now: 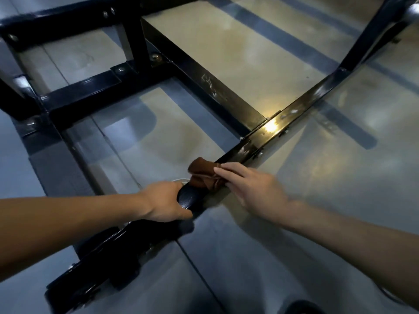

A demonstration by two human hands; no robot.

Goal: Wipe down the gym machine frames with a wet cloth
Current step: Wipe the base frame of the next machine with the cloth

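A black steel machine frame (292,116) lies low over a glossy floor, its long bar running from lower left to upper right. A bunched brown cloth (204,175) sits on that bar near the middle of the view. My right hand (251,189) lies over the cloth with fingers stretched along it, pressing it onto the bar. Just left of the cloth, my left hand (165,202) grips a rounded black part of the same bar (190,198), thumb below and fingers curled over the top.
Cross bars (199,71) with bolted plates branch off to the upper left. A diagonal strut (371,35) rises at the upper right. A black bracket with a wheel (90,279) ends the bar at the lower left. Shiny grey floor (328,189) surrounds the frame.
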